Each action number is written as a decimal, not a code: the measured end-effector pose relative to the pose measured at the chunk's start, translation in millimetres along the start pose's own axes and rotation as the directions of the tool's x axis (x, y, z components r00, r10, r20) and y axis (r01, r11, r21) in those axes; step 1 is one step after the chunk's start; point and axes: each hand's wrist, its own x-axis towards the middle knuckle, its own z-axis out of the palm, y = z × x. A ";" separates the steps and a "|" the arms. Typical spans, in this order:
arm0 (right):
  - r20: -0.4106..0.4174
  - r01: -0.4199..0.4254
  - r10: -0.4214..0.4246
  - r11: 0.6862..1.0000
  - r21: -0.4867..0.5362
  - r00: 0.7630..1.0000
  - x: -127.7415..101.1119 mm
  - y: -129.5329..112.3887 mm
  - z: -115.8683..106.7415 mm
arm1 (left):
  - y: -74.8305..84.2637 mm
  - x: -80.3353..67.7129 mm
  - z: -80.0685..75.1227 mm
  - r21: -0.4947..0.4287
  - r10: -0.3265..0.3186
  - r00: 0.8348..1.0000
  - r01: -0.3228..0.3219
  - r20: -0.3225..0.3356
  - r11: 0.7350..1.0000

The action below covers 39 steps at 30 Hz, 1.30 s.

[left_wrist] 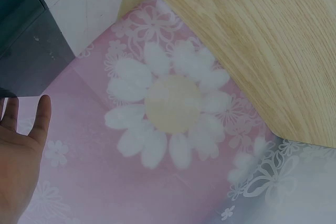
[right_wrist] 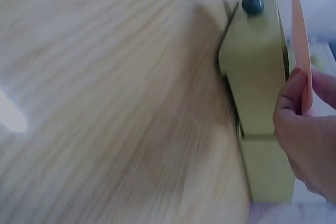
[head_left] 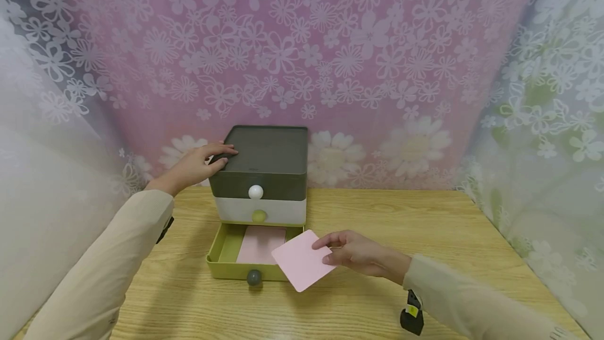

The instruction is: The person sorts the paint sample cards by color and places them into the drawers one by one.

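A small three-tier drawer box (head_left: 269, 151) stands on the table, dark on top, white in the middle, green at the bottom. The green bottom drawer (head_left: 226, 271) is pulled out, and a pink card (head_left: 261, 243) lies inside it. With thumb and fingers, my right hand (head_left: 360, 253) pinches a second pink square card (head_left: 302, 264) by its edge, over the drawer's front right corner. In the right wrist view that card (right_wrist: 300, 35) appears edge-on. My left hand (head_left: 198, 164) rests on the left edge of the dark top, its fingers fairly straight.
The wooden table (head_left: 396, 219) extends to the right of the box. Behind it hangs a pink flowered curtain (head_left: 325, 67), with pale flowered sheets (head_left: 557, 146) at the sides. A grey round knob (head_left: 254, 277) sticks out from the open drawer's front.
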 end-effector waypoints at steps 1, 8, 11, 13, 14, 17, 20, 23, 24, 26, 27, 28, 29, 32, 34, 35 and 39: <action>0.002 -0.002 0.002 1.000 -0.003 1.000 2.2 -0.7 5.0 | -0.4 0.3 0.2 0.001 0.000 1.000 0.000 0.001 1.000; -0.020 -0.013 0.013 1.000 0.026 1.000 18.7 -11.0 33.9 | -1.3 0.4 0.7 -0.004 0.010 1.000 -0.010 -0.006 1.000; -0.040 -0.019 0.021 0.998 0.052 0.999 26.1 -15.8 43.6 | -0.9 -0.1 0.6 -0.009 0.009 1.000 -0.009 -0.004 1.000; -0.055 -0.020 0.024 0.998 0.066 0.998 31.5 -18.1 49.8 | -0.6 -0.1 0.4 -0.014 0.009 1.000 -0.009 -0.007 1.000; -0.067 -0.020 0.025 0.997 0.072 0.997 34.3 -18.8 53.0 | -0.1 -0.2 0.3 -0.016 0.010 1.000 -0.010 -0.008 1.000; -0.123 -0.023 0.033 0.996 0.081 0.992 43.4 -19.9 61.8 | 0.6 -0.4 -0.2 -0.019 0.013 1.000 -0.013 -0.011 1.000; -0.202 -0.017 0.036 0.995 0.098 0.979 53.0 -18.8 69.1 | 1.0 -0.7 -0.5 -0.017 0.014 1.000 -0.014 -0.009 1.000; -0.270 0.004 0.024 0.995 0.103 0.963 62.7 -16.3 74.2 | 0.4 -0.5 0.1 -0.019 0.016 1.000 -0.016 -0.012 1.000; -0.288 0.014 0.015 0.995 0.098 0.958 65.9 -15.3 75.7 | 0.2 -0.4 0.2 -0.020 0.017 1.000 -0.017 -0.013 1.000; -0.316 0.030 -0.003 0.996 0.078 0.949 71.9 -13.2 78.4 | -0.4 -0.4 0.4 -0.023 0.019 1.000 -0.019 -0.016 1.000; -0.328 0.033 -0.009 0.997 0.067 0.945 74.6 -12.5 79.7 | -0.9 -0.3 0.5 -0.023 0.018 1.000 -0.018 -0.016 1.000; -0.339 0.033 -0.011 0.998 0.058 0.941 77.0 -11.8 81.0 | -1.0 -0.3 0.5 -0.021 0.018 1.000 -0.019 -0.014 1.000; -0.348 0.031 -0.015 0.999 0.042 0.937 78.9 -11.2 82.1 | -1.2 -0.4 0.6 -0.019 0.017 1.000 -0.017 -0.014 1.000; -0.360 0.017 -0.013 1.000 0.010 0.933 83.4 -10.2 85.0 | -1.4 -0.5 0.4 -0.014 0.018 1.000 -0.018 -0.011 1.000; -0.358 0.005 -0.005 1.000 -0.001 0.934 85.2 -9.7 86.2 | -1.1 -0.3 0.3 -0.009 0.019 1.000 -0.019 -0.012 1.000; -0.352 -0.001 0.000 1.000 -0.002 0.936 85.8 -9.7 86.6 | -1.0 -0.2 0.2 -0.008 0.019 1.000 -0.019 -0.012 1.000; -0.321 -0.025 0.025 1.000 0.004 0.947 86.4 -10.2 87.3 | -1.3 0.5 0.6 -0.006 0.020 1.000 -0.020 -0.017 1.000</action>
